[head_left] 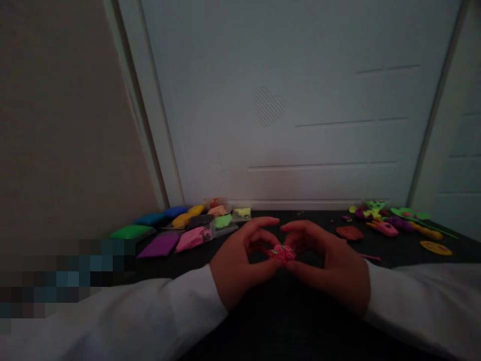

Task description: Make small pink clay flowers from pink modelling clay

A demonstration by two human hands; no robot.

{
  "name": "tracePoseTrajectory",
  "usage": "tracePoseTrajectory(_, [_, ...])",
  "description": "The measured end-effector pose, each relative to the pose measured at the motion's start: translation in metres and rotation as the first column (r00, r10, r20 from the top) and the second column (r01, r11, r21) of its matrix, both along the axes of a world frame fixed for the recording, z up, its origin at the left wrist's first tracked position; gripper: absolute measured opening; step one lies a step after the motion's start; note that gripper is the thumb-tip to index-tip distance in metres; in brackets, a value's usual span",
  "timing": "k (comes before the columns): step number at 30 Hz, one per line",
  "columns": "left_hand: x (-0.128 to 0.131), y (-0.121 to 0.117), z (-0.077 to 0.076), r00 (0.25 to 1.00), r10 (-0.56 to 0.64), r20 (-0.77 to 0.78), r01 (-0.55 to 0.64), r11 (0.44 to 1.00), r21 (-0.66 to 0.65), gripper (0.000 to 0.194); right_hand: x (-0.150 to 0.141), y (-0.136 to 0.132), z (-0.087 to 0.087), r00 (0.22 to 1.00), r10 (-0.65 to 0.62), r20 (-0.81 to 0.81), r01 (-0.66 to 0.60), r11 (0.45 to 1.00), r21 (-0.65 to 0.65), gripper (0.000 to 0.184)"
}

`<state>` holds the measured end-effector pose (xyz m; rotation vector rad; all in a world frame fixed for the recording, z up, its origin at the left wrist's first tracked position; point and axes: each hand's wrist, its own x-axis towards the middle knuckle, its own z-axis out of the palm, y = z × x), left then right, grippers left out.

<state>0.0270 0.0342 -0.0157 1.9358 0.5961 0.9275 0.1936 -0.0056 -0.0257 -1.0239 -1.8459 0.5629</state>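
Note:
A small pink clay piece (pixel 281 253) with a touch of green sits between my two hands, low in the middle of the view. My left hand (pixel 240 263) curls round it from the left, thumb and fingertips pinching its edge. My right hand (pixel 330 268) mirrors this from the right, with its fingers closed on the same piece. Both arms wear white sleeves. The hands rest over a dark table (pixel 285 321).
Packets of coloured clay (pixel 176 230) (green, blue, purple, pink, yellow) lie at the back left. Modelling tools and clay shapes (pixel 391 220) lie at the back right, with a red disc (pixel 349 232) nearer the hands. A white panelled door (pixel 300 100) stands behind the table.

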Motion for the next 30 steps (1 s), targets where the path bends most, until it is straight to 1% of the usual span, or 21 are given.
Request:
tracePoseTrajectory(3, [-0.0003, -0.0002, 0.0001, 1.000, 0.015, 0.000, -0.015, 1.000, 0.003, 0.050, -0.0020, -0.0009, 0.0009, 0.999, -0.030, 0.016, 0.030, 0.999, 0.024, 0.040])
tracePoseTrajectory(6, [-0.0006, -0.0006, 0.0003, 1.000, 0.018, 0.000, -0.018, 1.000, -0.007, 0.048, -0.0032, -0.0023, 0.0032, 0.997, -0.074, 0.023, 0.074, 0.997, 0.022, 0.035])
tracePoseTrajectory(10, [-0.0015, -0.0019, 0.0004, 1.000, 0.012, 0.010, -0.011, 1.000, -0.024, 0.046, -0.0025, -0.0042, 0.0068, 0.994, -0.097, 0.056, 0.096, 0.995, 0.013, 0.027])
tracePoseTrajectory(13, [-0.0008, -0.0027, 0.0009, 0.999, 0.028, 0.020, -0.027, 0.999, -0.032, 0.048, -0.0015, -0.0050, 0.0082, 0.990, -0.120, 0.079, 0.120, 0.993, -0.003, 0.019])
tracePoseTrajectory(19, [0.0022, -0.0033, 0.0025, 0.996, 0.054, 0.069, -0.050, 0.997, -0.055, 0.053, -0.0012, -0.0046, 0.0072, 0.984, -0.138, 0.111, 0.142, 0.989, -0.033, 0.016])
tracePoseTrajectory(22, [0.0019, -0.0033, 0.0026, 0.996, 0.049, 0.075, -0.047, 0.998, -0.031, 0.052, -0.0012, -0.0027, 0.0052, 0.983, -0.142, 0.117, 0.144, 0.990, -0.007, 0.016])
tracePoseTrajectory(25, [0.0012, -0.0038, 0.0032, 0.997, 0.062, 0.037, -0.063, 0.998, 0.006, 0.046, -0.0011, -0.0031, 0.0045, 0.986, -0.118, 0.121, 0.116, 0.993, 0.024, 0.015])
tracePoseTrajectory(30, [0.0010, -0.0055, 0.0052, 0.998, 0.064, -0.001, -0.064, 0.996, 0.054, 0.043, -0.0014, -0.0086, 0.0099, 0.986, -0.101, 0.133, 0.103, 0.995, -0.009, 0.014])
